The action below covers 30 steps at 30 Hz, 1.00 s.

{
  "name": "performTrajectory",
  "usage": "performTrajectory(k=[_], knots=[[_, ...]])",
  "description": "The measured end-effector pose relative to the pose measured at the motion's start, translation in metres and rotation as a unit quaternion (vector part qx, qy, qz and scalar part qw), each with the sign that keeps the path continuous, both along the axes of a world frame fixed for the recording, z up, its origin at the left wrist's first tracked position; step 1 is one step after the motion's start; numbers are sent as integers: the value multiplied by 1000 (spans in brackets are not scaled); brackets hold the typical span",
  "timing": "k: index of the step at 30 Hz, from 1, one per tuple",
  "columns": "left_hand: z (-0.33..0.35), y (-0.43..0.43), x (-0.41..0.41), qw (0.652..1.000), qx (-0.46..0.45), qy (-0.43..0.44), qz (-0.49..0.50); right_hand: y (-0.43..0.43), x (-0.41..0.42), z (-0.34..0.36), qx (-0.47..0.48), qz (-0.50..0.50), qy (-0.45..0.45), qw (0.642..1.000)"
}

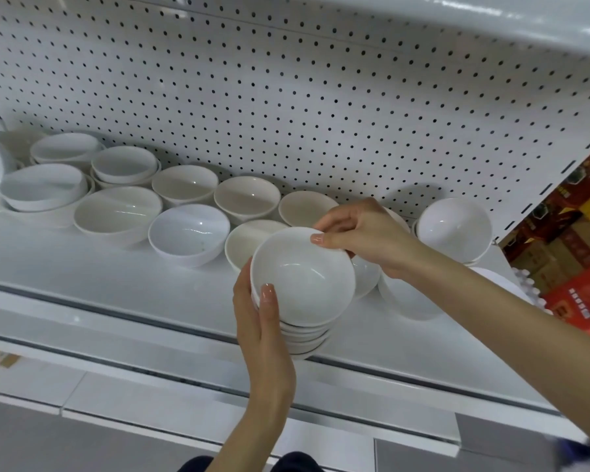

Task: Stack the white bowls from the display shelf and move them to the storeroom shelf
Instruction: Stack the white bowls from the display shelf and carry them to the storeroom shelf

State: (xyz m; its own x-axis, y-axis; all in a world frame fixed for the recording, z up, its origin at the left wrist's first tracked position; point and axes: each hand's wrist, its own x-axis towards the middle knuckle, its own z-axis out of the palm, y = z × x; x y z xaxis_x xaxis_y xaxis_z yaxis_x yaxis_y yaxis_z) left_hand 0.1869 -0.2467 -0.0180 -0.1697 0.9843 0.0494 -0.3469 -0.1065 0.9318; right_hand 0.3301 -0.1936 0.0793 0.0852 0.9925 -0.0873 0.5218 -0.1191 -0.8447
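At the far left end of the display shelf (82,267) several wide shallow bowls (43,185) sit nested in short piles against the pegboard back (286,97), and next along toward the middle stand loose white bowls (188,233), some bright white, some creamier, in two rough rows between the back panel and the front edge. None of these has been gathered, so I judge the task well short of halfway: one pile is built, and the storeroom shelf is nowhere in view. Near the shelf's front edge, right of centre, the stack of bowls (302,277) holds about five or six, though the lower rims blur together and the count is uncertain. The left hand (263,321) grips the stack's near side, thumb hooked over the top rim and fingers apparently cupped beneath. The right hand (361,233) pinches the far rim of the top bowl, seemingly seating it. Farther right, more bowls wait: one half-hidden behind the right wrist and another short pile (453,226) at the shelf's right end. Reaching those means crossing over the held stack, and the shelf above (525,22) overhangs closely, limiting how tall the pile can grow. Red and brown cartons (566,233) show beyond the shelf's right upright.
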Motion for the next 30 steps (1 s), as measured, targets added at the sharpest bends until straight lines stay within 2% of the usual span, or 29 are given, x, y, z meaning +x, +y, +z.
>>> performTrajectory(k=[10, 17, 21, 23, 26, 30], knots=[[2, 1, -1, 1000, -2, 1, -16, 2, 1, -5, -9, -26, 11, 1000], [1, 2, -4, 999, 7, 29, -32, -6, -10, -25, 71, -78, 60, 993], [1, 5, -7, 999, 9, 22, -46, -17, -10, -32, 66, -119, 169, 976], [0, 5, -8, 999, 6, 1, -53, -33, -11, -41, 102, -163, 212, 958], [-1, 5, -10, 998, -5, -7, -59, -66, -25, -66, 158, -206, 245, 934], [-8, 29, -18, 995, -36, 4, -92, -89, -57, -93, 184, -179, 247, 934]])
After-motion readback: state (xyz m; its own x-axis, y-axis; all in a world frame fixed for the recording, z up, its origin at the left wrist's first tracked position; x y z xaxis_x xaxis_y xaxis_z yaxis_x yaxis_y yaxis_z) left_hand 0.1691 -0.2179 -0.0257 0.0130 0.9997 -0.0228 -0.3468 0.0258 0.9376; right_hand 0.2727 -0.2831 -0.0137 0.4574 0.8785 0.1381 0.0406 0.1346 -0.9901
